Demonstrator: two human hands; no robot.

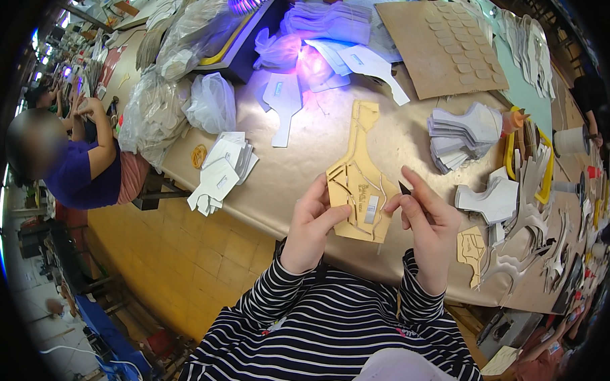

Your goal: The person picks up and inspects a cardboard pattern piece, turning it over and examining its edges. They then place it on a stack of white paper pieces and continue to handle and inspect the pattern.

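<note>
Upright over the table edge, a yellow slotted template [355, 168] is pinched by my left hand [311, 220], thumb on its face and fingers behind. Its narrow neck points away from me, and a small pale label sits low on its face. My right hand [430, 223] is closed at the template's right edge, index finger raised, around a slim pen-like tool [405, 189]. Only the dark pointed end of that tool shows clearly; the rest is hidden by my fingers. Whether those fingers press on the template I cannot tell.
Stacks of white cut pieces lie at left [222, 172] and right [465, 132]. A smaller yellow template [471, 252] rests near the right edge. Behind are plastic bags [211, 103] and a brown board [441, 51] with rounded pieces. A person in purple [82, 161] sits at far left.
</note>
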